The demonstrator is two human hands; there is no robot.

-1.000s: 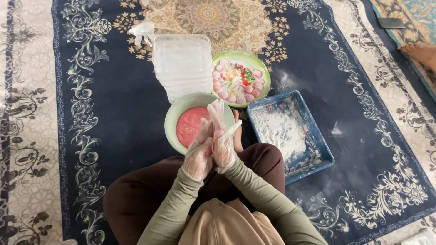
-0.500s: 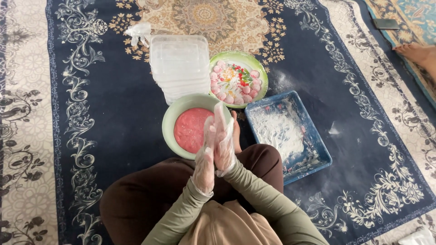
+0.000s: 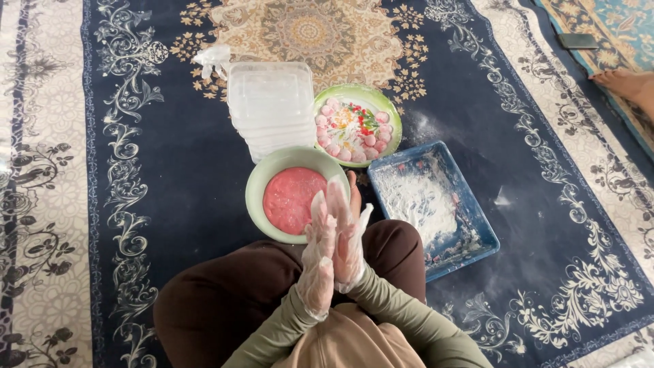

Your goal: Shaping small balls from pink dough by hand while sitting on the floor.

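Note:
My left hand (image 3: pixel 317 262) and my right hand (image 3: pixel 349 235), both in thin clear plastic gloves, are pressed flat palm to palm above my knee. Whatever lies between the palms is hidden. Just beyond the fingertips stands a pale green bowl (image 3: pixel 255 197) with smooth pink dough (image 3: pixel 293 199) in it. Behind it a green-rimmed plate (image 3: pixel 383 103) carries several small pink balls (image 3: pixel 340 146) around its edge. To the right of my hands lies a blue tray (image 3: pixel 477 225) dusted with white flour (image 3: pixel 419 201).
A stack of clear plastic containers (image 3: pixel 272 109) stands behind the bowl, with a crumpled clear bag (image 3: pixel 212 58) at its far left corner. All rests on a dark blue patterned carpet (image 3: pixel 170 170). A dark phone (image 3: pixel 578 41) lies far right on another rug.
My palms have slid against each other, the right hand now reaching further forward than the left. The view has shifted slightly; the dishes have not moved.

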